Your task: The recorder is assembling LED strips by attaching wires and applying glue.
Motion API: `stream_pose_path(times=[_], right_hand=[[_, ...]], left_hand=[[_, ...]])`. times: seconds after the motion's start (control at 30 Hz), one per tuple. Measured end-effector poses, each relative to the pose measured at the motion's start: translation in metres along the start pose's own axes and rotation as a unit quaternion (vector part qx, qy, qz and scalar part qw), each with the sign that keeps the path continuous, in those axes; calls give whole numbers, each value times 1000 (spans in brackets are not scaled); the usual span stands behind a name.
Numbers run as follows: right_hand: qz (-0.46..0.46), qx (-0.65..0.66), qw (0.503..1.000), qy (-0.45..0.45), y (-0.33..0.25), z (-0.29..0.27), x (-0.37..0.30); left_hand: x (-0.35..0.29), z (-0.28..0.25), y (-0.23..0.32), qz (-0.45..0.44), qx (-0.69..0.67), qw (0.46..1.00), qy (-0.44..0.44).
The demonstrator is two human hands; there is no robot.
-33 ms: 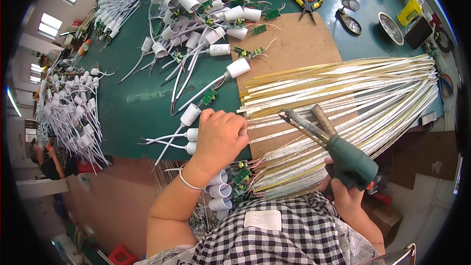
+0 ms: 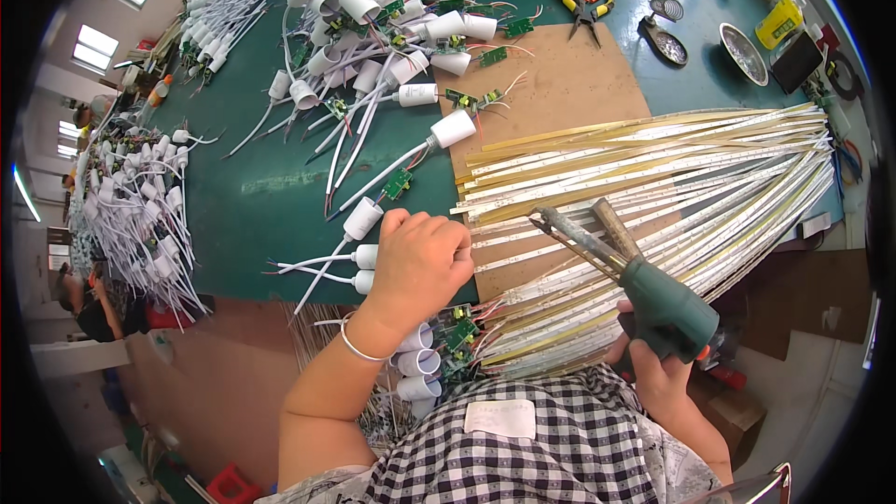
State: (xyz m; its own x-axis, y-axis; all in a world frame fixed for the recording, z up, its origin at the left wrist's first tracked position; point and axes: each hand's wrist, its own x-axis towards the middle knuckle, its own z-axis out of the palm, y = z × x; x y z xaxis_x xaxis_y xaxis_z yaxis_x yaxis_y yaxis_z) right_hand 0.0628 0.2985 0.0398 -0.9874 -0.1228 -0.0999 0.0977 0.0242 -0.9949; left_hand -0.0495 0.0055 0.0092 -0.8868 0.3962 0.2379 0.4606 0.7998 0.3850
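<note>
My right hand [image 2: 653,361] is wrapped round the grip of a dark green soldering gun [image 2: 674,306], whose metal tip points up and left over the LED strips [image 2: 597,168]. These long white and yellow strips fan out across a brown board [image 2: 541,84]. My left hand [image 2: 420,257] is closed in a pinch by the strips' left ends; what its fingers hold, if anything, is hidden. Next to it lie white plastic caps [image 2: 362,219] with cables and a small green circuit board [image 2: 398,185]. Just below, more white caps [image 2: 417,363] and circuit boards sit joined to strips by red wires.
A heap of white caps with cables and circuit boards [image 2: 373,47] covers the green table [image 2: 252,177] further back; another pile [image 2: 140,196] is at left. Orange-handled pliers [image 2: 584,6], a small black dish [image 2: 665,42], a metal bowl [image 2: 744,54] and a yellow bottle [image 2: 780,22] stand at far right.
</note>
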Motion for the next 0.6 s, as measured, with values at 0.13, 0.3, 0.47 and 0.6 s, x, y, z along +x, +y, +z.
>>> stream_pose_path(times=[0.13, 0.3, 0.47, 0.6], right_hand=[[24, 8, 1000, 13, 1, 0, -1], [54, 46, 997, 40, -1, 4, 0], [38, 95, 994, 44, 2, 4, 5], [33, 94, 994, 52, 1, 2, 8]], left_hand=[[-8, 0, 5, 0, -20, 1000, -15], [-24, -2, 16, 0, -68, 996, -56], [-24, -7, 20, -12, -69, 994, -79], [-8, -19, 18, 9, -44, 998, -49]])
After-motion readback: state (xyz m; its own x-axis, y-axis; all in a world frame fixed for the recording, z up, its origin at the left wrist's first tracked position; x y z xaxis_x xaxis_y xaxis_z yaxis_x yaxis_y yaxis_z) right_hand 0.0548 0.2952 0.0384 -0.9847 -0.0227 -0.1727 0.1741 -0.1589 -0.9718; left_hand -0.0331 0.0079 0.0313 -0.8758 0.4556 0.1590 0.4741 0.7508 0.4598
